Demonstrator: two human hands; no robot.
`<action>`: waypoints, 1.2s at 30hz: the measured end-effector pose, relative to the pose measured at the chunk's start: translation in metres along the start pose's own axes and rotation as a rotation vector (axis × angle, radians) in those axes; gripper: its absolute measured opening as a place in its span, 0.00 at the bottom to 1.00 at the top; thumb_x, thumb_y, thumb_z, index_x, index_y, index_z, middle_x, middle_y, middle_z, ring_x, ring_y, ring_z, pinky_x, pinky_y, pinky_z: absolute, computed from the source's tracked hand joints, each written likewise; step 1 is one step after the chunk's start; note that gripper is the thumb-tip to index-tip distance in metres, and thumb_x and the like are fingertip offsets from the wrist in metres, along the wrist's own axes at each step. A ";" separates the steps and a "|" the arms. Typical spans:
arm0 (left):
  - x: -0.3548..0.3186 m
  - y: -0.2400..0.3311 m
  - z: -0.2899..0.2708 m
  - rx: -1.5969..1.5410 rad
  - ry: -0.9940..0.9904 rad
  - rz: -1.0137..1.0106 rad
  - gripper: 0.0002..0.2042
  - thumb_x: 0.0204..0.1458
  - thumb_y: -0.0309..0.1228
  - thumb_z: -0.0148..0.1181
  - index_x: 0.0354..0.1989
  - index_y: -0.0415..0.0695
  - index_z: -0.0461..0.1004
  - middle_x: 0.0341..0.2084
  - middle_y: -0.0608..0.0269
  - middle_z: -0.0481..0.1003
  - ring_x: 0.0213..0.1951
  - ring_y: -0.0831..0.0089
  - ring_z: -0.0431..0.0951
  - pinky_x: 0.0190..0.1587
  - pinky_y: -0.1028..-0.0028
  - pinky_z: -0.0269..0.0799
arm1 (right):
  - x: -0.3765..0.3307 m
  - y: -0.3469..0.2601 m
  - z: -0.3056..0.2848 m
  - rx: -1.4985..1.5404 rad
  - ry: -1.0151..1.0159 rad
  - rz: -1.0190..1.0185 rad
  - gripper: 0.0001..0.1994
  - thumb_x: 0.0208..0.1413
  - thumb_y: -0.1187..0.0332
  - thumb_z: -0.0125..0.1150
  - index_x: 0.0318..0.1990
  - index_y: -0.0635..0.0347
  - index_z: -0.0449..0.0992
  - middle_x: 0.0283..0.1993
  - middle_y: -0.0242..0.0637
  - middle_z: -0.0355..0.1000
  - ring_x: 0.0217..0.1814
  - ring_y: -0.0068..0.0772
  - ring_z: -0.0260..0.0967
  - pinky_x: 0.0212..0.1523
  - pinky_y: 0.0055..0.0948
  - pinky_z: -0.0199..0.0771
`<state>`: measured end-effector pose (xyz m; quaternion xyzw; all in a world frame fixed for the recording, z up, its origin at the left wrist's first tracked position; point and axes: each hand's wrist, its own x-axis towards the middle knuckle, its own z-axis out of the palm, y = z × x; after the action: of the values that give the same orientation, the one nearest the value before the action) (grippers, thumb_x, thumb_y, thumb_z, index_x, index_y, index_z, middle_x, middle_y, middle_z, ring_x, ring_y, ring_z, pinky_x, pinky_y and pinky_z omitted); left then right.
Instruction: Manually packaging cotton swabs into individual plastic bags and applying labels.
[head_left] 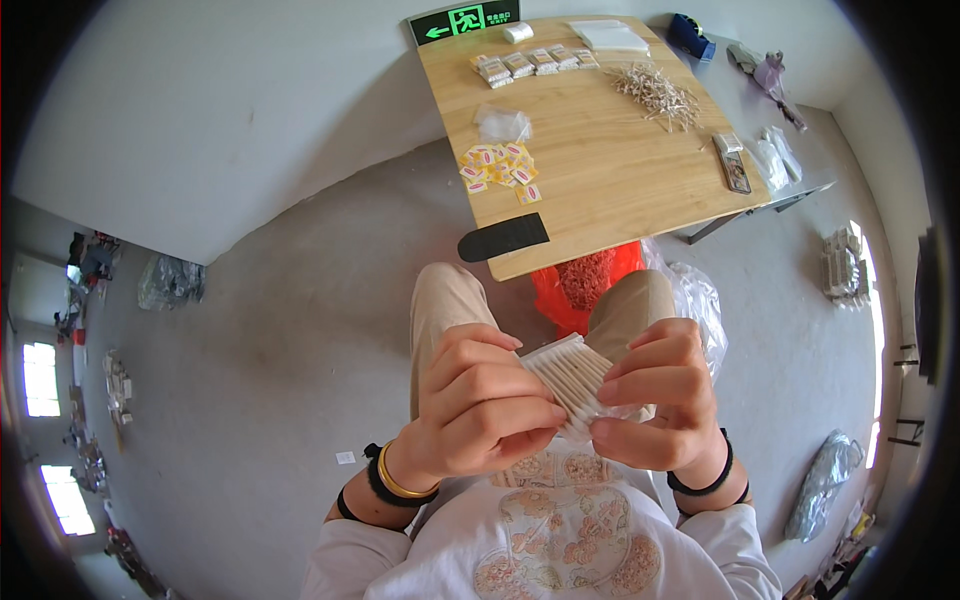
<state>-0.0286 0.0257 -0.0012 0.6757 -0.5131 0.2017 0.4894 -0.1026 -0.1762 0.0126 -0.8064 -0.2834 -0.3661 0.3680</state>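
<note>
Cotton swabs (pixel 568 380) in clear plastic (pixel 576 432), pinched btwn L hand (pixel 485 400) & R hand (pixel 662 395), wood table (pixel 590 180) beyond, w/ loose swab pile (pixel 656 95) far R.

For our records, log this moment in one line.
left hand: holds cotton swabs | right hand: holds same swabs | table: loose swabs, yellow cards

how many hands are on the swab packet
2: the left hand grips the left side of the packet of cotton swabs, and the right hand pinches its right side. Some fingertips may be hidden, but no other hand shows.
</note>
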 end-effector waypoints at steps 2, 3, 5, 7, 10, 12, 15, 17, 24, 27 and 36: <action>0.001 -0.001 -0.001 -0.020 -0.022 -0.015 0.17 0.41 0.33 0.79 0.35 0.51 0.74 0.33 0.72 0.75 0.34 0.72 0.74 0.47 0.63 0.73 | 0.001 0.001 0.000 -0.006 -0.002 -0.009 0.18 0.32 0.70 0.71 0.36 0.43 0.78 0.42 0.26 0.72 0.39 0.30 0.70 0.41 0.33 0.72; 0.002 -0.001 0.000 -0.020 -0.022 -0.015 0.17 0.41 0.33 0.79 0.35 0.51 0.74 0.33 0.72 0.75 0.34 0.72 0.74 0.47 0.63 0.73 | 0.001 0.001 0.000 -0.011 -0.003 -0.020 0.18 0.32 0.70 0.71 0.36 0.43 0.78 0.42 0.26 0.72 0.39 0.30 0.70 0.41 0.33 0.72; 0.002 -0.001 0.002 -0.090 0.026 -0.028 0.19 0.32 0.22 0.76 0.35 0.50 0.78 0.32 0.71 0.76 0.33 0.70 0.73 0.43 0.64 0.74 | 0.002 0.002 0.000 -0.011 -0.003 -0.025 0.18 0.32 0.70 0.71 0.36 0.43 0.77 0.41 0.26 0.72 0.39 0.30 0.70 0.41 0.33 0.72; 0.001 -0.002 0.002 -0.090 0.030 -0.024 0.19 0.32 0.22 0.76 0.35 0.50 0.78 0.32 0.72 0.76 0.33 0.70 0.73 0.43 0.65 0.74 | 0.002 0.002 0.001 -0.011 -0.003 -0.030 0.18 0.32 0.70 0.71 0.36 0.43 0.77 0.41 0.26 0.72 0.39 0.30 0.70 0.40 0.33 0.72; 0.001 -0.001 0.001 -0.083 0.035 -0.012 0.19 0.32 0.22 0.76 0.36 0.50 0.78 0.32 0.72 0.76 0.34 0.70 0.73 0.43 0.65 0.74 | 0.002 0.002 0.002 -0.008 -0.002 -0.034 0.17 0.32 0.71 0.71 0.35 0.43 0.78 0.41 0.26 0.72 0.38 0.30 0.70 0.40 0.32 0.72; 0.001 -0.001 0.001 -0.077 0.035 -0.004 0.19 0.32 0.22 0.75 0.36 0.50 0.78 0.32 0.72 0.76 0.34 0.71 0.73 0.44 0.66 0.73 | 0.002 0.001 0.002 -0.013 0.005 -0.029 0.17 0.32 0.71 0.71 0.35 0.43 0.78 0.41 0.25 0.72 0.38 0.29 0.70 0.40 0.31 0.72; -0.001 -0.001 0.000 -0.060 0.030 -0.002 0.19 0.32 0.22 0.75 0.36 0.51 0.78 0.33 0.73 0.76 0.34 0.71 0.73 0.44 0.66 0.73 | 0.002 0.000 0.002 -0.029 0.003 -0.028 0.17 0.32 0.71 0.71 0.35 0.43 0.80 0.40 0.25 0.72 0.38 0.28 0.70 0.40 0.30 0.72; -0.002 -0.002 -0.002 0.001 -0.017 0.007 0.14 0.44 0.32 0.76 0.34 0.51 0.74 0.33 0.72 0.75 0.34 0.73 0.75 0.47 0.64 0.71 | 0.002 0.000 0.002 -0.039 0.006 -0.026 0.16 0.32 0.71 0.71 0.35 0.43 0.81 0.40 0.24 0.72 0.38 0.27 0.69 0.39 0.30 0.71; 0.000 -0.001 0.003 -0.014 0.011 0.001 0.15 0.46 0.33 0.76 0.37 0.50 0.73 0.34 0.71 0.77 0.35 0.72 0.77 0.46 0.63 0.72 | 0.003 -0.003 0.001 -0.057 -0.010 -0.029 0.16 0.33 0.70 0.71 0.35 0.44 0.81 0.40 0.23 0.72 0.39 0.25 0.69 0.39 0.29 0.71; 0.004 0.000 0.004 -0.046 0.006 -0.018 0.16 0.46 0.33 0.76 0.39 0.49 0.73 0.35 0.69 0.79 0.38 0.70 0.79 0.46 0.63 0.73 | 0.003 -0.005 0.001 -0.078 -0.004 -0.039 0.16 0.33 0.70 0.71 0.36 0.44 0.81 0.40 0.23 0.72 0.39 0.26 0.69 0.39 0.29 0.71; 0.004 0.002 0.003 0.020 -0.024 -0.006 0.16 0.46 0.32 0.76 0.38 0.49 0.73 0.35 0.69 0.80 0.38 0.69 0.82 0.45 0.65 0.74 | -0.003 -0.003 0.003 -0.051 0.033 -0.021 0.16 0.36 0.70 0.72 0.38 0.47 0.80 0.40 0.26 0.72 0.38 0.30 0.69 0.38 0.32 0.72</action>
<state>-0.0294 0.0206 0.0015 0.6846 -0.5146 0.1973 0.4770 -0.1052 -0.1726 0.0097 -0.8065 -0.2762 -0.3900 0.3481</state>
